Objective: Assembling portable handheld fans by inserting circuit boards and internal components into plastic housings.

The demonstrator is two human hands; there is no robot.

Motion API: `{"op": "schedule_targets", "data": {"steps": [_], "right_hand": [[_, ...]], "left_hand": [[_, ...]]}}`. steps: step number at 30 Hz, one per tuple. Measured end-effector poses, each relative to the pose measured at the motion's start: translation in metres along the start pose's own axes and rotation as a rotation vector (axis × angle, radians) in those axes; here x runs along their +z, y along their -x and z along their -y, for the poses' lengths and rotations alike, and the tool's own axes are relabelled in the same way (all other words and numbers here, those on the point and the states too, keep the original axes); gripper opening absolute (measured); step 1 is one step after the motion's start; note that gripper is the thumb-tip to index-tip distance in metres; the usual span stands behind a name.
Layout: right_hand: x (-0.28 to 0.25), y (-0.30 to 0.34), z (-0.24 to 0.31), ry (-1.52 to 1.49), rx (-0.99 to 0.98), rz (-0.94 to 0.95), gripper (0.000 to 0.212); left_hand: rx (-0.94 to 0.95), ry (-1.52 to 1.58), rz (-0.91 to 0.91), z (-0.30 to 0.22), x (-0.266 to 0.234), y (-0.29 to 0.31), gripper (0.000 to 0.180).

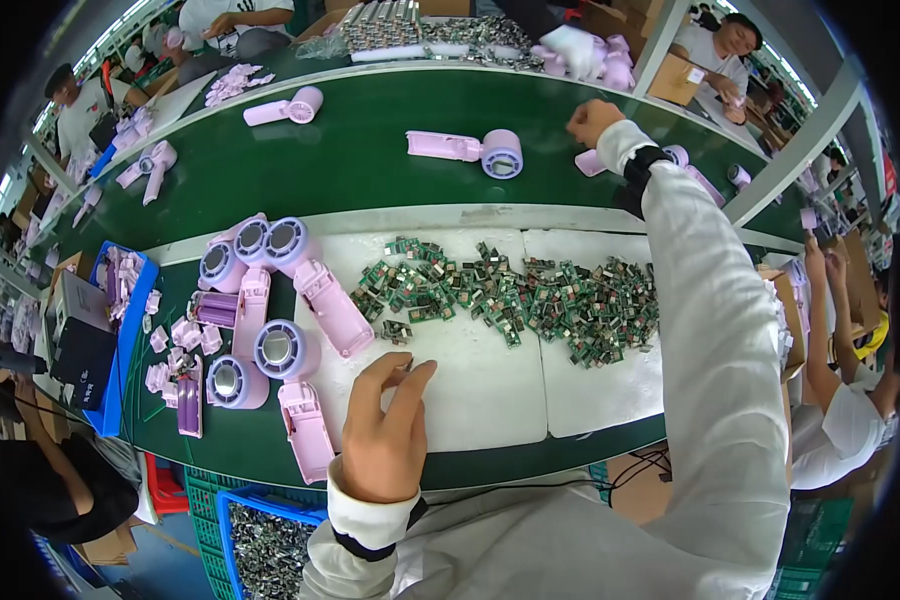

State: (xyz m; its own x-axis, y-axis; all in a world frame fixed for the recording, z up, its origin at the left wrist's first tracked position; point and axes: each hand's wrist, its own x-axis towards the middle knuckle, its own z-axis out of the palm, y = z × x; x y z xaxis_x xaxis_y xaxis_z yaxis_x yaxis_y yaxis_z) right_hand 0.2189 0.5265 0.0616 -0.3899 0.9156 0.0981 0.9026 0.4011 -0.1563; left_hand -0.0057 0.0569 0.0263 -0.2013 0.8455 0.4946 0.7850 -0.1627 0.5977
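My left hand hovers over the near part of the white foam sheet, fingers bent toward each other. A small dark bit shows between its fingertips, too small to name. Just beyond lies a pile of small green circuit boards. My right arm stretches across to the green conveyor belt. There my right hand is curled closed, and what it may hold is hidden. Beside it lies a pink handheld fan part. Several pink fan housings with round lilac heads are grouped left of the foam.
At the left stands a blue bin of pink pieces, by a black box. Purple battery cells and small pink parts lie close by. A blue crate of metal parts sits below the table edge. Co-workers sit around the belt.
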Motion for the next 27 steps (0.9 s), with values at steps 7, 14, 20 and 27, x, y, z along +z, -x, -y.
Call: {"op": "schedule_targets", "data": {"steps": [7,14,20,27], "right_hand": [[0.022,0.028,0.091,-0.151,-0.413,0.185,0.082],[-0.049,0.088,0.112,-0.443,-0.374,0.101,0.068],[-0.116,0.195,0.145,-0.562,-0.604,0.780,0.058],[-0.058,0.239,0.183,-0.270,-1.051,0.714,0.052]], "left_hand": [[0.009,-0.070,-0.028,0.002,0.013,0.005,0.038],[0.003,-0.050,0.073,0.009,-0.006,0.019,0.039],[-0.069,-0.196,0.023,0.013,-0.017,0.031,0.037],[-0.118,0.031,-0.056,0.009,-0.014,0.032,0.032]]}}
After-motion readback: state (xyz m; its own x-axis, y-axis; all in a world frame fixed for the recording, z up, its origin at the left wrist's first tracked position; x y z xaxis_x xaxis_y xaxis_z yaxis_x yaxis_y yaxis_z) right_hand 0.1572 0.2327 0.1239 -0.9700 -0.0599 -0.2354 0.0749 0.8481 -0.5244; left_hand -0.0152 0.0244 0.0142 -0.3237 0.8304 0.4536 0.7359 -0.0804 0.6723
